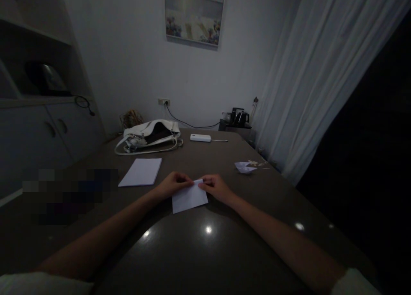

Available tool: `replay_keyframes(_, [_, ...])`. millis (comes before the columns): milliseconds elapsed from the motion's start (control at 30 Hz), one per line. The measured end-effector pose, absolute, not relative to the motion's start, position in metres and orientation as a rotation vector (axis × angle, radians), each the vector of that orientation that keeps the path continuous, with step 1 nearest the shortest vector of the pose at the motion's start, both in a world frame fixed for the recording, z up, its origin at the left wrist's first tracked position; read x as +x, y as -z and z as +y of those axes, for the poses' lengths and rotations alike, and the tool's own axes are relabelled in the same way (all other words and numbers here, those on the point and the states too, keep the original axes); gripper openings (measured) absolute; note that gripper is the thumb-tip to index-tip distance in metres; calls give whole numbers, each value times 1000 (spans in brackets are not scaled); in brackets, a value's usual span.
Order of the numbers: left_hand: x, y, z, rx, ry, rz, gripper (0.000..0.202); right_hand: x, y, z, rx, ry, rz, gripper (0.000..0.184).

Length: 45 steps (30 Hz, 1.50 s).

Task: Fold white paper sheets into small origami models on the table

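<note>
A small folded white paper (189,198) lies on the dark table (199,252) in front of me. My left hand (172,184) rests on its upper left edge with fingers curled and pinching the paper. My right hand (215,186) pinches the upper right corner, fingers pressed together. Both hands meet near the top edge of the sheet. The paper's lower part lies flat on the table.
A stack of white sheets (141,172) lies to the left. A white handbag (148,135) and a white power bank (201,138) with a cable sit farther back. A small folded paper shape (245,167) rests at right. White curtains (314,81) hang on the right.
</note>
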State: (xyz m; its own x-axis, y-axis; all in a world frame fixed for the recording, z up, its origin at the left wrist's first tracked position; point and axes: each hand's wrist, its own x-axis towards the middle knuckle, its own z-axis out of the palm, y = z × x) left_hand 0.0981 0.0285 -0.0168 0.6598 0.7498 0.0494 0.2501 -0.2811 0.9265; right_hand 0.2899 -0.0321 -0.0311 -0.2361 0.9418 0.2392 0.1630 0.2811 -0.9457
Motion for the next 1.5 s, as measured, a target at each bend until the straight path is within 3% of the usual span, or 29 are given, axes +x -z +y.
replay_keyframes(400, [104, 11, 17, 1860, -526, 800, 35, 286, 28, -35, -1152, -843, -1723, 35])
replay_keyframes(1500, [96, 11, 21, 2083, -482, 783, 46, 288, 31, -31, -1144, -748, -1706, 35])
